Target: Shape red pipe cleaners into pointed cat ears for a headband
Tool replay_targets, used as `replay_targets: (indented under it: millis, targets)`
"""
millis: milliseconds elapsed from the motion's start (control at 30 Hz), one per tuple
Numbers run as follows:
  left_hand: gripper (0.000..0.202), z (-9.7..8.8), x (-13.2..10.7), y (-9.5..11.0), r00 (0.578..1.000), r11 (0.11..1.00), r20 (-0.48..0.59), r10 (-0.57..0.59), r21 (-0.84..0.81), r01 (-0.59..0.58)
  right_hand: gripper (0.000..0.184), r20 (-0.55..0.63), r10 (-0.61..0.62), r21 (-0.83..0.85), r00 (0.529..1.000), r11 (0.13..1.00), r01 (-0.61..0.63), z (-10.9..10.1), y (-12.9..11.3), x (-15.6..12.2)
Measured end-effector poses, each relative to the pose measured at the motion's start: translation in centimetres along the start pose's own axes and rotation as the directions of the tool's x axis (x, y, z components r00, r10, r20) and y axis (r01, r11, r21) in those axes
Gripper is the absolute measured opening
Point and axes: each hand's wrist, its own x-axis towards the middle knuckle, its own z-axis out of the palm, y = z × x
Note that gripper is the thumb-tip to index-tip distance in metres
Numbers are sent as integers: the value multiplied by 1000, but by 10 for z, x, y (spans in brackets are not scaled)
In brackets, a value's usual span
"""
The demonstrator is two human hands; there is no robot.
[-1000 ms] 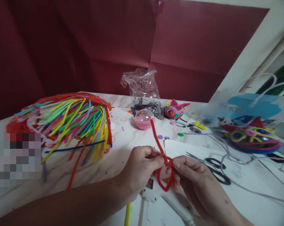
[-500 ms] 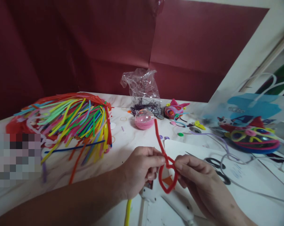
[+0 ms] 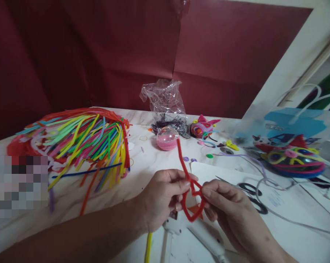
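A red pipe cleaner (image 3: 191, 219) is bent into a small heart-like loop with one straight end standing up. My left hand (image 3: 165, 195) pinches it at the upper left of the loop, where the strands cross. On the loop's right side, my right hand (image 3: 227, 201) grips it between thumb and forefinger. Below the hands lies a white glue gun (image 3: 207, 237), partly covered by them. Farther back sits a clear ball (image 3: 167, 138) whose lower half is wrapped in pink.
Many coloured pipe cleaners (image 3: 91, 142) spill from a red bag at left. A clear plastic bag (image 3: 166, 98) and a decorated pink ball (image 3: 202, 128) stand behind. To the right are black-handled scissors (image 3: 252, 197), a decorated craft (image 3: 293, 160) and a cable (image 3: 288, 219).
Both hands keep their hold on the red pipe cleaner. The loop and its upright end have shifted slightly left and tilted a little.
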Motion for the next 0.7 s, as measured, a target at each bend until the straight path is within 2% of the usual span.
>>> replay_targets:
  millis: [133,300,467,700]
  targets:
    - [12,0,0,0,1000,998,14,19,67,-20,20,19,8,9,1000,1000,-8,-1,1,1]
    - [8,-1,-1,0,1000,998,14,21,58,-22,20,38,32,24,999,999,-33,-1,1,1]
    - [24,-2,-3,1,996,995,87,-12,95,4,21,72,94,78,993,992,-100,-3,1,1]
    - [11,2,-5,4,998,994,47,45,99,-50,21,85,82,74,993,993,-88,-5,4,3]
